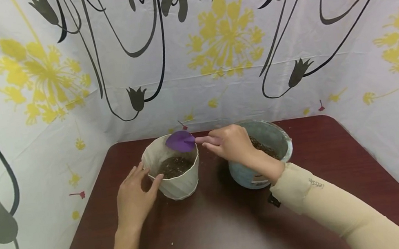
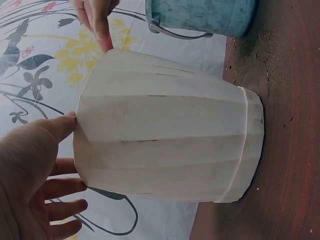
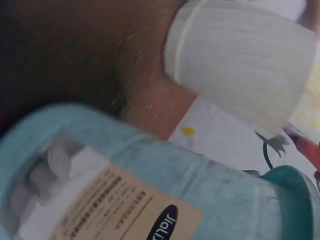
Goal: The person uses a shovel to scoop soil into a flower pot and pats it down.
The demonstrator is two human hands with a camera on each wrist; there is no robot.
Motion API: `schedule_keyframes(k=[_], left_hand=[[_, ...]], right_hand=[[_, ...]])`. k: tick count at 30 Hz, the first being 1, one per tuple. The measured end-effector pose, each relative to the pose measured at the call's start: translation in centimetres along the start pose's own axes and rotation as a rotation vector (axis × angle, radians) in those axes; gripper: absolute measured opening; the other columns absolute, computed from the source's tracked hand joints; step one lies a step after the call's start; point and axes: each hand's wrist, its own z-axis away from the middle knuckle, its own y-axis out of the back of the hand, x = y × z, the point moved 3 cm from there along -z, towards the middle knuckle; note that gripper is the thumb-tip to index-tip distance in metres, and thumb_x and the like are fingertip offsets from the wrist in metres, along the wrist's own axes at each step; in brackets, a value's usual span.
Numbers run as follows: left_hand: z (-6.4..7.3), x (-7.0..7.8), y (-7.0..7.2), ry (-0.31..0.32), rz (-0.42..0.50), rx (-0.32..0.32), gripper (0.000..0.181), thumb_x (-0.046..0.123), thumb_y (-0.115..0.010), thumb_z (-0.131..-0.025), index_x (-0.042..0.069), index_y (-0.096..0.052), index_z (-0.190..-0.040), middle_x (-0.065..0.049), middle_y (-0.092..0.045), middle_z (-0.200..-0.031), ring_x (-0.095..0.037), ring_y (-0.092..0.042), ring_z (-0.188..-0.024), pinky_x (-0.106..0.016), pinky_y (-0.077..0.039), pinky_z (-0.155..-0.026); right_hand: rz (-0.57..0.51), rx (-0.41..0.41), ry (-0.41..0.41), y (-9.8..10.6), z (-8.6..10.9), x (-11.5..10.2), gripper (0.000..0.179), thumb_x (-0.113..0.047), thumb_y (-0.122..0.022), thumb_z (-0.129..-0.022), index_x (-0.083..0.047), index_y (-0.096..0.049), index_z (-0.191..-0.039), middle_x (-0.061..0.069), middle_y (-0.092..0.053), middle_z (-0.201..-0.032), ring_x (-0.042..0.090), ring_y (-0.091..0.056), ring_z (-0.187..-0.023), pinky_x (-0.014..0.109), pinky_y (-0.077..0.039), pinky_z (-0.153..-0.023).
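A white, ribbed flowerpot (image 1: 181, 186) with dark soil (image 1: 175, 167) low inside stands upright on the left. My left hand (image 1: 134, 197) holds its rim at the near left, thumb and fingers spread around the edge; in the left wrist view the thumb (image 2: 62, 125) lies against the rim. My right hand (image 1: 234, 143) grips the pink handle of a small trowel (image 1: 181, 141). Its purple blade reaches over the white pot's far right rim. Under the right forearm is a blue-green bucket (image 1: 243, 173), also with dark soil (image 1: 261, 147) in it.
Both containers stand near the far edge of a dark red-brown table (image 1: 211, 230). Soil crumbs (image 2: 267, 65) lie scattered between them. The bucket has a handle (image 2: 182, 34) and a printed label (image 3: 130, 205). A patterned cloth (image 1: 192, 59) hangs right behind the table.
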Motion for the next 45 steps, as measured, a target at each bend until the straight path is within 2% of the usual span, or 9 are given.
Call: schedule_keyframes(k=[3, 6, 12, 16, 20, 26, 32, 42, 45], left_hand=[[0.0, 0.3, -0.1, -0.012, -0.01, -0.003, 0.051, 0.041, -0.078, -0.088, -0.002, -0.074, -0.115, -0.02, -0.064, -0.134, -0.042, -0.056, -0.128, -0.06, -0.045, -0.102], [-0.2, 0.6, -0.3, -0.024, -0.024, -0.011, 0.051, 0.041, -0.077, -0.089, -0.002, -0.072, -0.117, -0.021, -0.065, -0.131, -0.043, -0.054, -0.13, -0.061, -0.042, -0.104], [-0.8, 1.9, -0.9, -0.109, 0.013, 0.043, 0.049, 0.037, -0.078, -0.088, -0.002, -0.071, -0.116, -0.023, -0.065, -0.129, -0.042, -0.054, -0.129, -0.059, -0.041, -0.106], [-1.2, 3.4, -1.5, -0.181, 0.064, 0.087, 0.045, 0.031, -0.08, -0.086, -0.003, -0.071, -0.114, -0.023, -0.067, -0.126, -0.04, -0.058, -0.124, -0.059, -0.042, -0.105], [-1.6, 4.8, -2.2, -0.222, 0.108, 0.09, 0.043, 0.03, -0.08, -0.086, -0.002, -0.072, -0.114, -0.02, -0.068, -0.125, -0.039, -0.061, -0.12, -0.06, -0.042, -0.104], [-2.2, 6.9, -3.4, -0.237, 0.173, 0.039, 0.041, 0.029, -0.079, -0.088, 0.001, -0.073, -0.117, -0.017, -0.067, -0.128, -0.038, -0.058, -0.125, -0.055, -0.041, -0.109], [-2.4, 9.0, -4.8, -0.254, 0.196, -0.035, 0.041, 0.029, -0.074, -0.092, 0.002, -0.07, -0.123, -0.016, -0.065, -0.132, -0.035, -0.056, -0.129, -0.054, -0.039, -0.111], [-2.3, 12.8, -7.5, -0.33, 0.198, -0.123, 0.035, 0.023, -0.061, -0.101, 0.002, -0.067, -0.129, -0.013, -0.061, -0.139, -0.031, -0.053, -0.134, -0.047, -0.043, -0.111], [-2.2, 13.7, -8.5, -0.337, 0.219, -0.174, 0.038, 0.024, -0.061, -0.102, 0.0, -0.065, -0.131, -0.015, -0.059, -0.142, -0.031, -0.051, -0.136, -0.046, -0.041, -0.112]], right_hand=[[-0.123, -0.053, -0.219, 0.8, 0.3, 1.1, 0.02, -0.033, -0.084, -0.082, -0.014, -0.081, -0.078, -0.001, -0.074, -0.07, 0.022, -0.067, -0.058, 0.039, -0.052, -0.053], [-0.231, -0.093, -0.386, 1.5, 0.8, 2.1, 0.024, -0.036, -0.085, -0.082, -0.014, -0.082, -0.076, -0.001, -0.076, -0.073, 0.02, -0.072, -0.07, 0.039, -0.056, -0.066], [-0.358, -0.095, -0.553, 2.8, 1.8, 3.8, 0.025, -0.043, -0.083, -0.083, -0.018, -0.084, -0.082, -0.005, -0.077, -0.079, 0.013, -0.072, -0.077, 0.033, -0.055, -0.07], [-0.349, -0.067, -0.596, 4.1, 2.4, 4.7, 0.029, -0.047, -0.083, -0.082, -0.018, -0.085, -0.086, -0.004, -0.078, -0.084, 0.014, -0.073, -0.082, 0.034, -0.056, -0.073], [-0.325, -0.056, -0.636, 5.5, 3.2, 5.7, 0.032, -0.05, -0.084, -0.08, -0.019, -0.085, -0.085, -0.004, -0.078, -0.086, 0.014, -0.072, -0.081, 0.033, -0.055, -0.072], [-0.283, -0.056, -0.672, 7.4, 4.5, 7.1, 0.033, -0.052, -0.085, -0.078, -0.019, -0.084, -0.079, -0.005, -0.077, -0.077, 0.015, -0.064, -0.069, 0.029, -0.051, -0.065], [-0.251, -0.077, -0.725, 8.8, 6.2, 8.6, 0.042, -0.05, -0.085, -0.078, -0.01, -0.084, -0.093, 0.007, -0.078, -0.09, 0.021, -0.072, -0.086, 0.036, -0.056, -0.076], [-0.257, -0.157, -0.791, 11.4, 8.4, 10.7, 0.035, -0.056, -0.081, -0.081, -0.023, -0.085, -0.091, -0.008, -0.075, -0.073, 0.01, -0.049, -0.061, 0.027, -0.04, -0.048], [-0.279, -0.216, -0.82, 11.9, 8.7, 11.1, 0.032, -0.059, -0.078, -0.082, -0.031, -0.084, -0.096, -0.013, -0.06, -0.059, 0.008, -0.034, -0.055, 0.028, -0.031, -0.043]])
